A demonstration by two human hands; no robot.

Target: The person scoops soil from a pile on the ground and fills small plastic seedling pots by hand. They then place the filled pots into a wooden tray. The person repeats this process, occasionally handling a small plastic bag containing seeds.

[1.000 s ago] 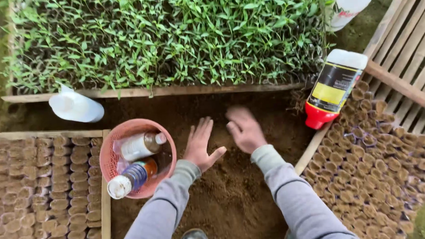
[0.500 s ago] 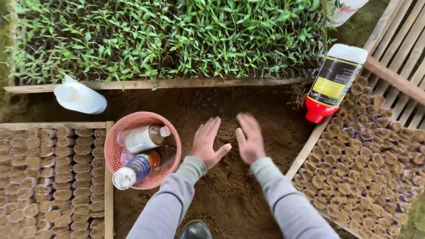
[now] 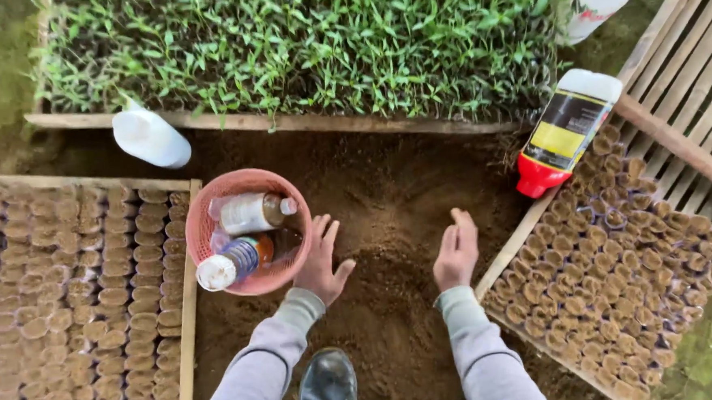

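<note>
My left hand [image 3: 322, 263] lies flat and spread on a patch of loose brown soil [image 3: 390, 222], right beside a pink plastic basket [image 3: 210, 206]. The basket holds two small bottles [image 3: 247, 214] lying on their sides. My right hand [image 3: 456, 251] rests palm down on the same soil, fingers together, close to the wooden edge of a tray of small soil-filled pots [image 3: 620, 275]. Neither hand holds anything. Grey sleeves cover both forearms.
A seedling bed [image 3: 307, 40] with dense green shoots runs across the top. A white bottle [image 3: 150, 136] lies at its left end, a red-capped white bottle [image 3: 565, 132] at its right. Another pot tray [image 3: 69, 296] fills the left. A dark boot [image 3: 327, 384] sits below.
Both hands have slid back toward me over the soil and moved apart; the right hand shifted to the right, toward the pot tray.
</note>
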